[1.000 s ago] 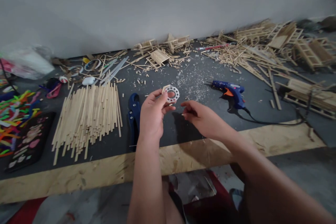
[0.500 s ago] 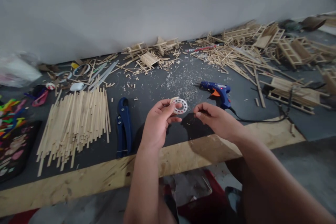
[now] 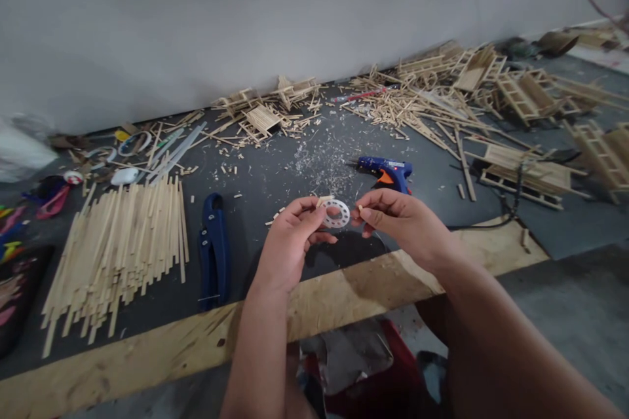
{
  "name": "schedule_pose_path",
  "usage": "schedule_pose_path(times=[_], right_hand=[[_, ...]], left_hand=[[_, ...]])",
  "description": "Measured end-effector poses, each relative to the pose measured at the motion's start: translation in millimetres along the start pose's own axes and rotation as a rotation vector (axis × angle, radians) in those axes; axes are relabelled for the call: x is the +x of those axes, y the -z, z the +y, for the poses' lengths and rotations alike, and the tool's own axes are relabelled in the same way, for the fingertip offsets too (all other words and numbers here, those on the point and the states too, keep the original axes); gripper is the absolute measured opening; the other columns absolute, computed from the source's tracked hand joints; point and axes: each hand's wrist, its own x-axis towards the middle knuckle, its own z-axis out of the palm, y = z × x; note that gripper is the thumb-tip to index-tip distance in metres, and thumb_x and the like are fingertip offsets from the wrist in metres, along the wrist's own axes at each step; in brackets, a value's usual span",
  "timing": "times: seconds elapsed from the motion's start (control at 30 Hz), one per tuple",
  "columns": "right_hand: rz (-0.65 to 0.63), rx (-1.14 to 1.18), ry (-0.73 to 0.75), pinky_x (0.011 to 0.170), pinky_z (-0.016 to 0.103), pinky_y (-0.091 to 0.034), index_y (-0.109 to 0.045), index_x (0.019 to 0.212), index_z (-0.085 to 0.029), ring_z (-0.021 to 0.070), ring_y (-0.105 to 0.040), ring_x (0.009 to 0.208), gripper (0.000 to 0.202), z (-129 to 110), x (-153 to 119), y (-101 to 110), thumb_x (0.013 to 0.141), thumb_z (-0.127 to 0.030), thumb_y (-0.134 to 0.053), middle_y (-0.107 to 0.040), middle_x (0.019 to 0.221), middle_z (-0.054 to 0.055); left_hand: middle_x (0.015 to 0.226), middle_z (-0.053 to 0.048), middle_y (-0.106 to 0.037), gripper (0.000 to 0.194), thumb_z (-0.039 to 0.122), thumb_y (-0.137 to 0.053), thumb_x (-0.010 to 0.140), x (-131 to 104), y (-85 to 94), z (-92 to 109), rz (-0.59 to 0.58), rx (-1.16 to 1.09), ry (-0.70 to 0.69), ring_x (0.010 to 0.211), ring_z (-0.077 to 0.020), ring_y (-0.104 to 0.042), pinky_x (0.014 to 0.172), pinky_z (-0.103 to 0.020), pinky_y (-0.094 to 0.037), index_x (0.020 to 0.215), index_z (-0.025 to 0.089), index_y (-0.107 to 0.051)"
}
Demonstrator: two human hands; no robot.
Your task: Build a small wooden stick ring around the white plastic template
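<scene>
A flat white ring with round holes [image 3: 345, 215] is pinched between the thumb and fingers of my left hand [image 3: 285, 245]. A short piece of pale wood [image 3: 325, 198] lies at its upper left rim, beside my fingertips. Just right of the ring, my right hand [image 3: 405, 219] is closed, with a tiny wooden piece [image 3: 361, 209] between thumb and forefinger. That piece is apart from the ring. Behind my right hand lies a blue glue gun [image 3: 386, 165] with an orange trigger.
Blue cutters [image 3: 214, 249] lie left of my hands, beside a pile of thin wooden sticks [image 3: 120, 242]. Small wooden furniture models [image 3: 528, 91] and stick offcuts [image 3: 393, 101] cover the back and right. A black cord [image 3: 518, 193] crosses the right side. A pale board [image 3: 162, 337] edges the table.
My right hand has come closer to the ring, and the tiny wooden piece now shows in its fingertips. The left hand still holds the ring. The whole view has shifted slightly right.
</scene>
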Motion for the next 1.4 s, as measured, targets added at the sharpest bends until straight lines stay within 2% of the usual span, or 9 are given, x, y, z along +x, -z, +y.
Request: schedule_pose_path(times=[0.23,0.47,0.57,0.73,0.83,1.0,1.13,1.27,1.4], right_hand=[[0.014,-0.04,-0.022,0.061,0.025,-0.045,-0.059,0.09,-0.018,0.0096,-0.053,0.067,0.021,1.3,-3.3,-3.8,0.078,-0.035,-0.059,-0.062,0.095,0.004],[0.102,-0.119,0.022,0.063,0.026,-0.044,-0.056,0.087,-0.019,0.0103,-0.052,0.065,0.018,6.4,-1.1,-10.8,0.079,-0.035,-0.057,-0.059,0.077,0.0],[0.123,-0.183,0.055,0.063,0.026,-0.043,-0.055,0.087,-0.019,0.0114,-0.054,0.068,0.016,7.5,-0.3,-11.2,0.08,-0.034,-0.055,-0.059,0.076,-0.001],[0.111,-0.324,0.099,0.061,0.025,-0.041,-0.055,0.09,-0.02,0.0119,-0.053,0.069,0.014,6.1,-2.3,-13.5,0.083,-0.031,-0.051,-0.058,0.078,0.0],[0.099,-0.404,0.098,0.058,0.024,-0.039,-0.057,0.088,-0.02,0.0114,-0.05,0.065,0.013,4.1,-3.7,-14.3,0.083,-0.031,-0.051,-0.058,0.075,0.0],[0.048,-0.27,0.072,0.061,0.025,-0.044,-0.057,0.087,-0.021,0.0113,-0.053,0.065,0.015,3.0,-1.7,-7.0,0.081,-0.034,-0.053,-0.059,0.078,0.0],[0.07,-0.226,0.035,0.058,0.025,-0.045,-0.059,0.088,-0.021,0.0099,-0.053,0.059,0.016,4.9,2.7,0.0,0.078,-0.033,-0.057,-0.06,0.079,0.0],[0.02,-0.173,0.009,0.058,0.024,-0.045,-0.059,0.086,-0.02,0.0093,-0.055,0.06,0.015,6.2,5.5,0.5,0.077,-0.032,-0.058,-0.061,0.077,-0.001],[-0.041,-0.115,-0.003,0.059,0.024,-0.045,-0.059,0.085,-0.019,0.0093,-0.055,0.059,0.016,5.4,6.4,-0.7,0.077,-0.033,-0.058,-0.061,0.074,-0.001]], left_hand=[[0.086,-0.005,-0.068,0.018,0.026,-0.066,0.074,-3.0,-3.5,-4.0,0.003,-0.007,0.004,0.076,-0.0142,-0.064,0.065,-0.024,-0.055,0.087,0.015,-0.061],[0.086,-0.007,-0.069,0.021,0.028,-0.064,0.075,-1.8,-6.3,-8.4,0.029,0.032,-0.009,0.08,-0.0153,-0.064,0.07,-0.026,-0.054,0.089,0.015,-0.058],[0.085,-0.006,-0.069,0.022,0.028,-0.065,0.075,-0.6,-6.6,-9.8,0.036,0.056,-0.018,0.08,-0.0162,-0.065,0.067,-0.026,-0.054,0.091,0.016,-0.056],[0.091,-0.004,-0.068,0.036,0.025,-0.066,0.074,-1.1,-7.3,-10.6,0.046,0.035,-0.051,0.075,-0.0152,-0.065,0.064,-0.027,-0.056,0.106,0.02,-0.052],[0.084,-0.004,-0.068,0.029,0.027,-0.064,0.076,-1.9,-7.2,-10.1,0.066,0.017,-0.069,0.075,-0.0155,-0.065,0.066,-0.027,-0.056,0.102,0.018,-0.055],[0.079,-0.003,-0.066,0.019,0.03,-0.064,0.075,-2.0,-5.5,-9.2,0.082,0.048,-0.086,0.072,-0.0141,-0.064,0.064,-0.025,-0.055,0.088,0.016,-0.06],[0.077,-0.004,-0.067,0.022,0.029,-0.063,0.076,-2.3,-4.2,-8.6,0.044,0.05,-0.064,0.069,-0.0156,-0.064,0.057,-0.025,-0.055,0.093,0.017,-0.057],[0.075,-0.005,-0.068,0.025,0.028,-0.063,0.076,-2.6,-3.2,-7.9,-0.008,0.059,-0.043,0.066,-0.0157,-0.064,0.055,-0.025,-0.054,0.097,0.017,-0.054],[0.074,-0.005,-0.067,0.021,0.027,-0.063,0.077,-3.1,-3.3,-6.4,-0.054,0.051,-0.016,0.063,-0.0151,-0.064,0.054,-0.024,-0.054,0.093,0.017,-0.053]])
